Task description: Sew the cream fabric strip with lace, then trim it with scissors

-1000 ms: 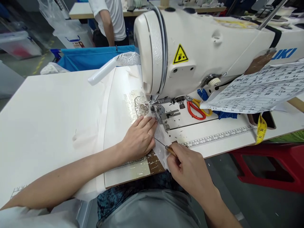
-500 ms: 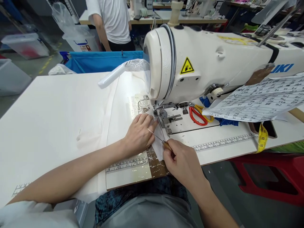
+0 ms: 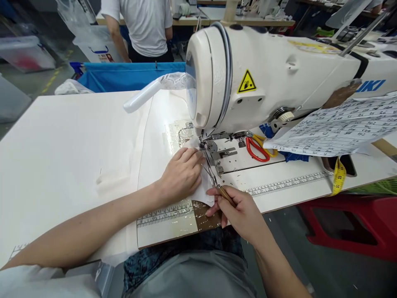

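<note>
Workshop corner, fine work in a narrow place

Beyond the white table (image 3: pixel 80 128), in the head view, a person in a white shirt (image 3: pixel 145 29) is turned away. I take the presser foot (image 3: pixel 202 145) of the sewing machine (image 3: pixel 211 78) as the centre of a clock; so this person is at eleven o'clock and a blue cloth bin (image 3: pixel 133 78) at ten. One written sheet (image 3: pixel 335 128) is at three o'clock, with a yellow tape measure (image 3: pixel 339 178) slightly lower.

At seven o'clock the left hand (image 3: pixel 182 174) rests over the white cloth (image 3: pixel 204 192), fingers bent and close together; whether they pinch or only press, I cannot tell. At five o'clock the right hand (image 3: pixel 238 211) is closed around a wood-handled tool (image 3: pixel 228 196), whose thin metal end points to eleven o'clock, toward the left fingertips. Both hands are near each other, but apart.

The step in hand, I judge, is to steady the cloth close to the foot. Next move seems to call for a firm left hand and small, careful guiding with the tool.

The cloth lies at six o'clock. It looks thin and rather flat, and its lower end reaches a brown patch (image 3: pixel 206 217) of the table.
</note>
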A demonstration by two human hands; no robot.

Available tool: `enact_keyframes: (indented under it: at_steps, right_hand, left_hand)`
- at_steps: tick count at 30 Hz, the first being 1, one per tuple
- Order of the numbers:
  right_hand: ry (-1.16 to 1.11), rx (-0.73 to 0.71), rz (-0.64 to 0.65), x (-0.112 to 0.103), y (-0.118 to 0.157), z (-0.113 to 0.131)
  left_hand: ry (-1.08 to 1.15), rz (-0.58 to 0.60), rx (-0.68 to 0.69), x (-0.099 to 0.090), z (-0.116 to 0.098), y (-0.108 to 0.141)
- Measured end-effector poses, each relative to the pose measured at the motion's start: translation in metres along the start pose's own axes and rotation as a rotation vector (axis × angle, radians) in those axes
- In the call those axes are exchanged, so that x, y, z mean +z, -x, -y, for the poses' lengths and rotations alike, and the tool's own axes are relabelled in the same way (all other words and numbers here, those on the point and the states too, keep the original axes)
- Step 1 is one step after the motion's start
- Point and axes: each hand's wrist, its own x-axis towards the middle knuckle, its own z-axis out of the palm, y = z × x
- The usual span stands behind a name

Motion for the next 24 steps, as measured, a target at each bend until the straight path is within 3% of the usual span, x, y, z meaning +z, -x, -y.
enact_keyframes:
  at_steps: [10,16,24]
  right_hand:
    - [0.142,-0.179,-0.012,-0.025,0.029,-0.016]
    - [0.114,-0.097,-0.094,-0.041,0.035,-0.016]
    - [0.050,-0.061,-0.109,-0.045,0.030,-0.015]
  left_hand:
    - [0.010,0.033,0.006,0.006,-0.010,0.004]
    - [-0.013,0.089,0.021,0.002,-0.011,0.003]
    - [-0.033,0.088,0.021,0.002,-0.016,0.004]
